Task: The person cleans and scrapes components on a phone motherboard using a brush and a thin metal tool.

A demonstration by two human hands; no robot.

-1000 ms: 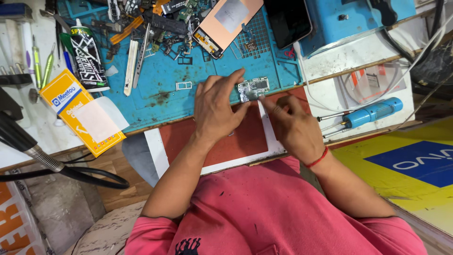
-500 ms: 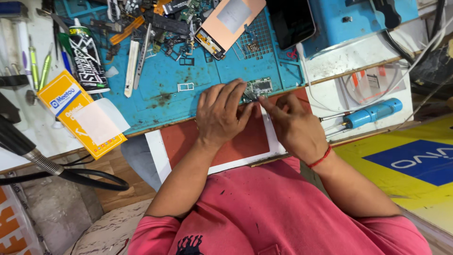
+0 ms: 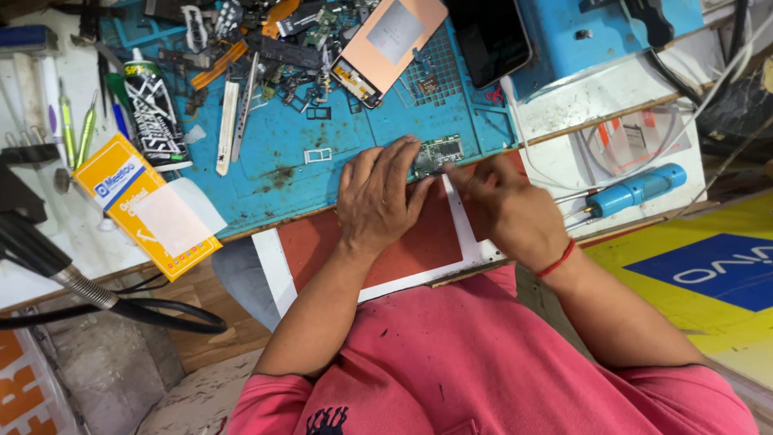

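Observation:
A small green circuit board point(image 3: 439, 152) lies at the near edge of the blue work mat point(image 3: 322, 145). My left hand point(image 3: 378, 197) rests palm down just left of it, fingertips pressing on the board's left end. My right hand point(image 3: 507, 209), with a red thread at the wrist, has its fingers pinched together at the board's right end; whether a thin tool is between them I cannot tell. Both hands lie over a red card with a white border point(image 3: 403, 250).
A blue-handled screwdriver point(image 3: 636, 189) lies to the right. A phone screen with a copper back point(image 3: 386, 44), a dark phone point(image 3: 491, 36), tweezers and several loose parts crowd the mat's far side. A yellow box point(image 3: 133, 201), a black tube point(image 3: 157, 113) and a black cable point(image 3: 121, 310) sit left.
Both hands and the board have stayed at the mat's near edge. The left fingers have shifted slightly over the board's left end; the right hand stays pinched at its right end.

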